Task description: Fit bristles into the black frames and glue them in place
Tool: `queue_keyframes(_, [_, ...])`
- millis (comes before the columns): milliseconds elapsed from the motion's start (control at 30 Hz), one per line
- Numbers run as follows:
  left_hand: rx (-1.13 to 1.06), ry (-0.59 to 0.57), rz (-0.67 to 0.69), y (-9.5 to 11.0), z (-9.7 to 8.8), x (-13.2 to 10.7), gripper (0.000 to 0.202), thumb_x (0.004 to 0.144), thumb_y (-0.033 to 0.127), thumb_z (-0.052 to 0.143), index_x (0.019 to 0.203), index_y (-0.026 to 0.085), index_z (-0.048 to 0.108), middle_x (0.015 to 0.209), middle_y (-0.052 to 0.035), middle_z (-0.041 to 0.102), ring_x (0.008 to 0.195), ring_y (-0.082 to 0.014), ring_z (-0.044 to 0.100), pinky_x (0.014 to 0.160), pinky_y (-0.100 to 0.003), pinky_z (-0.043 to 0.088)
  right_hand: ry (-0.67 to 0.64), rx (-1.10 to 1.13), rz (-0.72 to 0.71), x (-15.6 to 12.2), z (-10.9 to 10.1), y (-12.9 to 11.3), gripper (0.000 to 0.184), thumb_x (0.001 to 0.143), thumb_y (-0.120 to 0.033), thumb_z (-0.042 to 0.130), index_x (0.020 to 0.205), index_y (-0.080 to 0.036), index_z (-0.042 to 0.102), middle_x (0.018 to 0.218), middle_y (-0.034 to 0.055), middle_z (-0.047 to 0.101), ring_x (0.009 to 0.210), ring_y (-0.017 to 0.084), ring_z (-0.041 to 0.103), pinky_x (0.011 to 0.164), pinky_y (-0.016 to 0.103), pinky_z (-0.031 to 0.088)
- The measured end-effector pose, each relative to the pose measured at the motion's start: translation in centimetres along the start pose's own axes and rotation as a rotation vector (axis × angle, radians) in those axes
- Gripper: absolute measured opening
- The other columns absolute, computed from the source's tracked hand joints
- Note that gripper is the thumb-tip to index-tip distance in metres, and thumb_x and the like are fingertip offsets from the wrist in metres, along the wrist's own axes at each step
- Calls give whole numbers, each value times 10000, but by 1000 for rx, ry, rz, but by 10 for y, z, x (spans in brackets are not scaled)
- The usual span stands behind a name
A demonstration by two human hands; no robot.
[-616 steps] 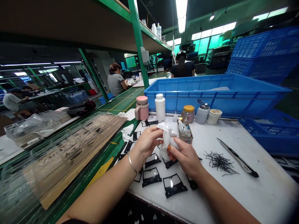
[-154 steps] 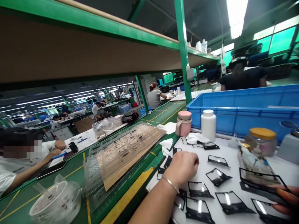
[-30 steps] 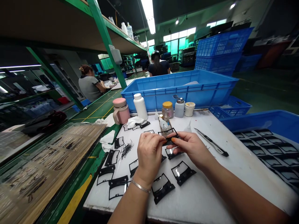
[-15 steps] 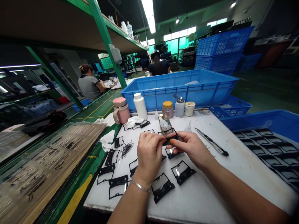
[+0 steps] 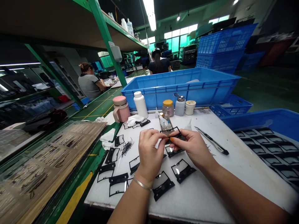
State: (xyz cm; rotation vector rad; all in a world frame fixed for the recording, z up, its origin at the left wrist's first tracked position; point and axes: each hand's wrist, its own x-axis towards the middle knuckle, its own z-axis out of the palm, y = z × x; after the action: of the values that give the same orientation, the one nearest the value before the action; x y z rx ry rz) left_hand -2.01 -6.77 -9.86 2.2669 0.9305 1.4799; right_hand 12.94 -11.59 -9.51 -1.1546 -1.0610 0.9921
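Observation:
My right hand (image 5: 197, 147) pinches a small black plastic frame (image 5: 177, 130) with a clear window between thumb and fingers. At its left edge, my left hand (image 5: 150, 152) has thumb and forefinger pinched together; whatever lies between those fingertips is too small to make out. Several similar frames, such as one black frame with a clear pane (image 5: 183, 170), lie on the white work surface (image 5: 210, 189) below and left of my hands. Left of my left hand is a small heap of thin black strips (image 5: 126, 148). A craft knife (image 5: 211, 140) rests to the right.
Along the back stand a pink mug (image 5: 121, 109), a white bottle (image 5: 140, 105), a yellow-lidded jar (image 5: 168, 108) and a pump bottle (image 5: 180, 106). Behind them is a large blue crate (image 5: 154, 96). A blue bin (image 5: 282, 121) holds rows of frames at right; divided trays (image 5: 70, 143) lie left.
My left fingers have shifted slightly along the frame's left edge, with the forefinger straighter. The frame stays in my right hand, tilted a little differently.

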Motion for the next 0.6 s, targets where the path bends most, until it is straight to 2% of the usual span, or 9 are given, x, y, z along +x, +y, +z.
queue_keyframes(133, [-397, -5, -372, -11, 0, 4, 159, 778, 213, 697, 919, 195, 625, 963, -37, 601, 935, -167, 575, 756, -270, 509, 28, 40, -3, 1, -1, 0, 235, 761, -336, 743, 887, -148, 678, 818, 48, 688, 652, 159, 680, 553, 219, 531])
queue_keyframes(200, [-483, -45, -467, -15, 0, 5, 202, 753, 230, 714, 926, 178, 623, 940, -38, 612, 893, -155, 591, 723, -243, 512, 36, 46, -7, 1, -1, 1, 234, 767, -332, 739, 893, -145, 678, 813, 51, 689, 652, 159, 680, 549, 218, 529])
queue_keyframes(333, [-531, -121, -505, -12, -1, 6, 165, 737, 229, 718, 867, 144, 660, 843, -40, 658, 788, -142, 616, 700, -237, 512, 24, 43, -15, 0, 0, 1, 237, 780, -331, 730, 912, -143, 670, 861, 63, 693, 670, 165, 685, 557, 221, 529])
queue_keyframes(600, [-532, -104, -532, -10, 2, 6, 131, 745, 243, 717, 812, 136, 684, 778, -32, 675, 712, -124, 599, 649, -219, 480, -21, 44, 10, 1, 0, 2, 204, 791, -303, 716, 913, -143, 680, 826, 54, 700, 675, 154, 688, 575, 204, 526])
